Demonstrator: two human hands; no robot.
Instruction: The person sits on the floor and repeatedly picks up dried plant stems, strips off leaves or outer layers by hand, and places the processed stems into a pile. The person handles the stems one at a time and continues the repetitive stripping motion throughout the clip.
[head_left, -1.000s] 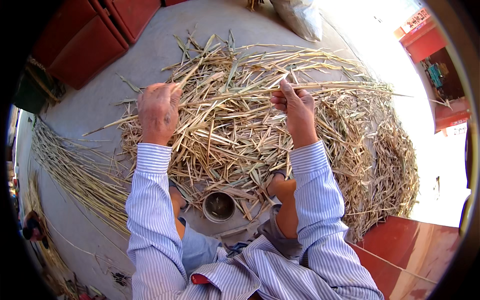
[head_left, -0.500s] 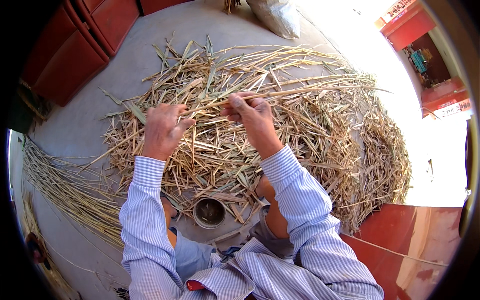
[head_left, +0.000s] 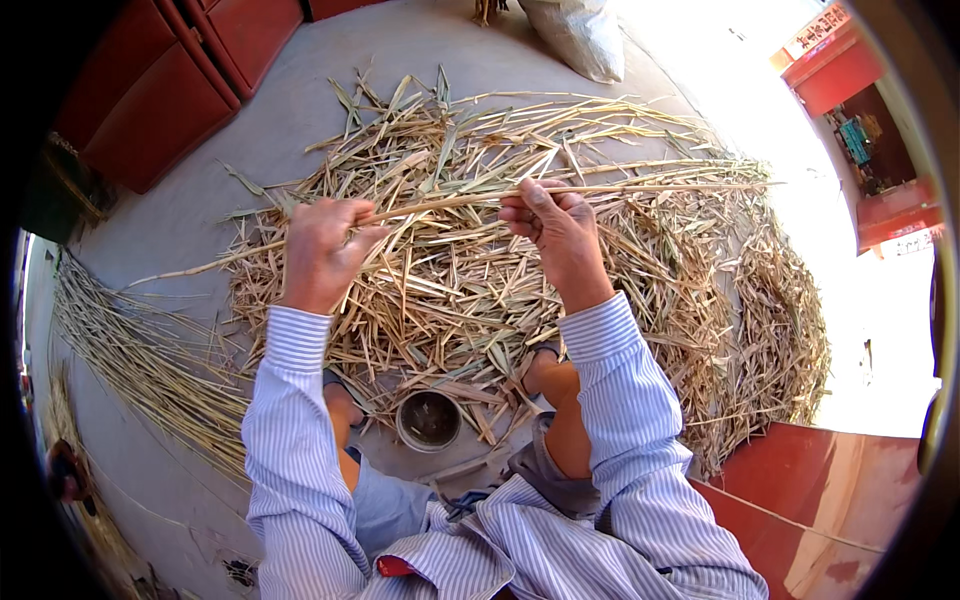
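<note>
While both hands' fingers [head_left: 525,205] grip one long reed stalk [head_left: 600,188], dry husks [head_left: 450,300] surround a small pot [head_left: 428,420].

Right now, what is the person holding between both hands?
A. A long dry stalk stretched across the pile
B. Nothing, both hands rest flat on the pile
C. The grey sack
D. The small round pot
A: the left hand and right hand each grip the same long dry stalk, which runs on to the right over the straw pile; the small round pot sits untouched between the knees.
</note>
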